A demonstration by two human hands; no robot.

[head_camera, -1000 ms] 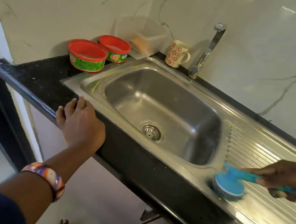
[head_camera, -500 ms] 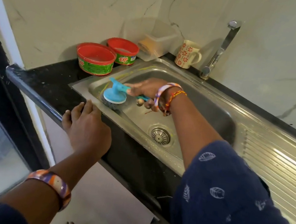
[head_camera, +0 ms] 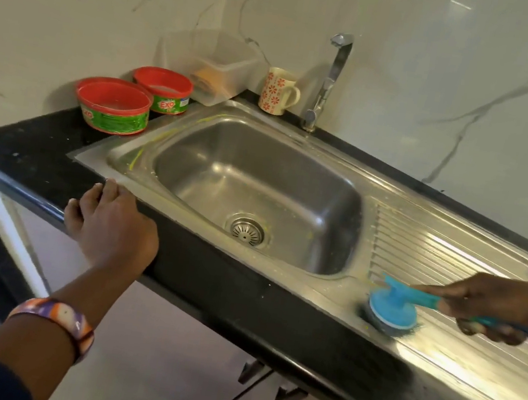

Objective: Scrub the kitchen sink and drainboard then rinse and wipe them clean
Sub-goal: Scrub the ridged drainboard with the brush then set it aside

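Note:
A steel sink with a round drain sits in a black counter. Its ribbed drainboard runs to the right. My right hand grips the handle of a blue scrub brush, whose round head presses on the sink's front rim by the drainboard's near left corner. My left hand lies palm down on the counter's front edge at the sink's left corner and holds nothing. Yellow-green soap streaks mark the sink's left rim.
Two red-lidded green soap tubs stand on the counter at the back left. Behind them are a clear plastic box and a flower-patterned mug. A steel tap rises behind the sink against the marble wall.
My right hand has swept the brush from the sink's front left rim back across to the front rim by the drainboard. My left hand has stayed on the counter edge.

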